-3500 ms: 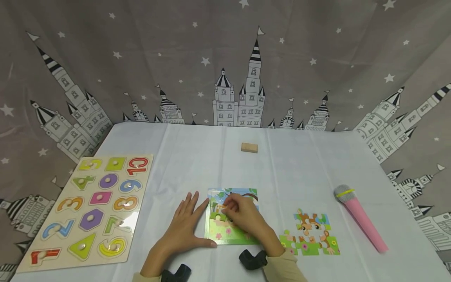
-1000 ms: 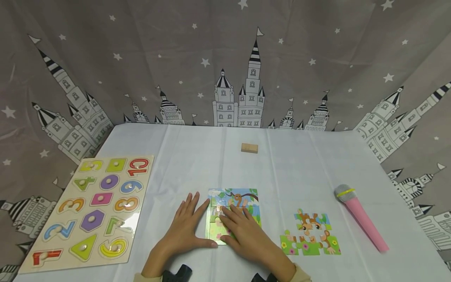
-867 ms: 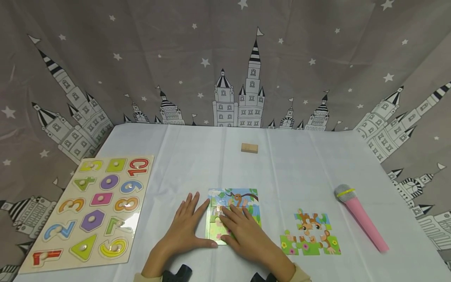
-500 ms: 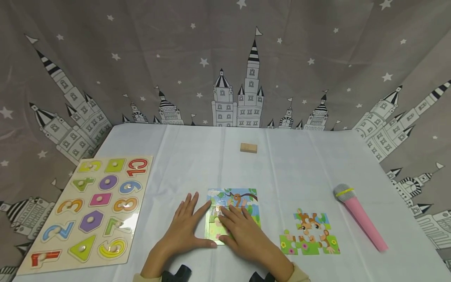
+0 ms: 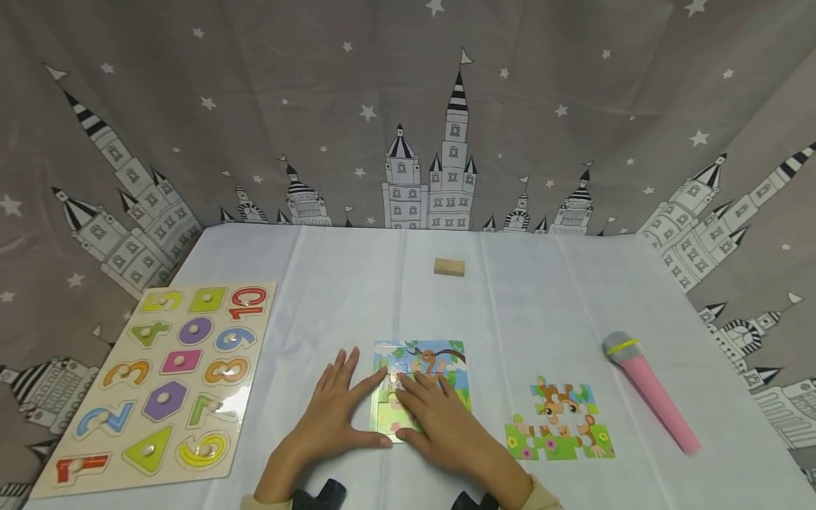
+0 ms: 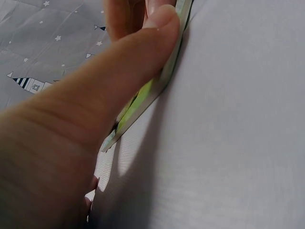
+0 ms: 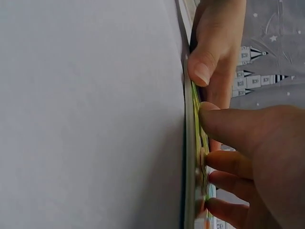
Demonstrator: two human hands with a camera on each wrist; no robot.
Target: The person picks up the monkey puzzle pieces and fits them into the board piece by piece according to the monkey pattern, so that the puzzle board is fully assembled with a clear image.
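Note:
A small jigsaw puzzle in a flat tray [image 5: 376,419] lies on the white cloth in front of me, showing blue sky, a brown branch and green grass. Beside its left edge is my left hand [image 5: 331,418], fingers fairly straight, with the index fingertip over the side of the tray and the thumb at the lower left corner. In the left wrist view that thumb [image 6: 143,45] touches the tray's rim. My right hand [image 5: 446,428] is spread over the puzzle's lower right, hiding part of it. Its fingertips [image 7: 214,157] rest on the pieces in the right wrist view.
Several loose jigsaw pieces [image 5: 559,448] with a monkey lie to the right. Farther right is a pink toy microphone [image 5: 663,404]. A wooden number and shape board [image 5: 92,411] lies left. A small wooden block [image 5: 449,267] sits at the back, before a grey castle-print curtain [image 5: 287,85].
Earlier my right fingers worked on a puzzle piece at the tray's left; now they lie spread over the puzzle. My left index finger has shifted slightly right onto the tray.

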